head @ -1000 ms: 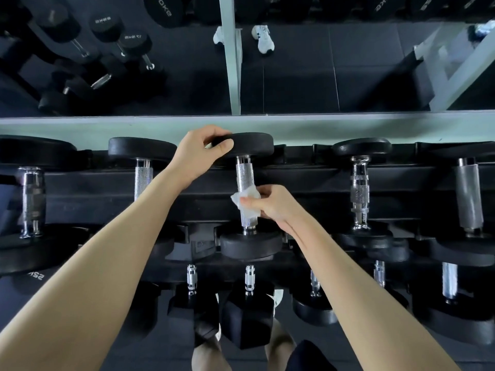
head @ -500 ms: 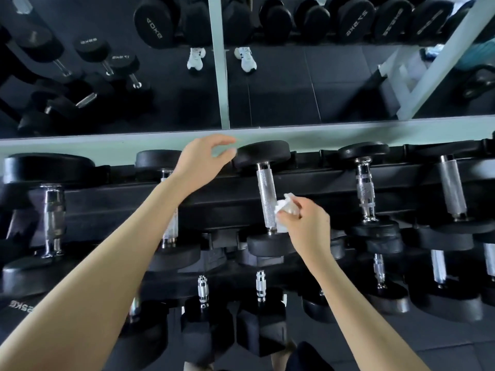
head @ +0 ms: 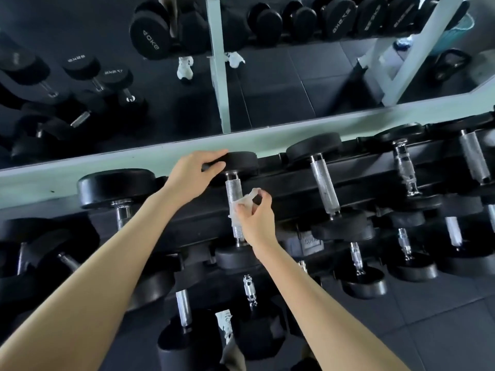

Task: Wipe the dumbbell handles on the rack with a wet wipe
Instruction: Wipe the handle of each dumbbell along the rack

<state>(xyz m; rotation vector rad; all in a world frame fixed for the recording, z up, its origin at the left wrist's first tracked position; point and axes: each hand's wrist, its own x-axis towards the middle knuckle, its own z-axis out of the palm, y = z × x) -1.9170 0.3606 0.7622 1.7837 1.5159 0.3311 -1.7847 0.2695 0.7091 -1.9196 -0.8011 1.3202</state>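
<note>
A crumpled white wet wipe (head: pixel 241 204) is held against the right side of a knurled steel dumbbell handle (head: pixel 232 188), near its middle, on the upper tier of the black rack (head: pixel 289 187). The wipe is pinched between thumb and curled fingers of the right hand (head: pixel 257 220). The far head (head: pixel 245 160) of the same dumbbell is gripped by the left hand (head: pixel 191 175), fingers over its top. Further dumbbells are racked either side and below, and a mirror (head: pixel 267 89) is mounted behind.
</note>
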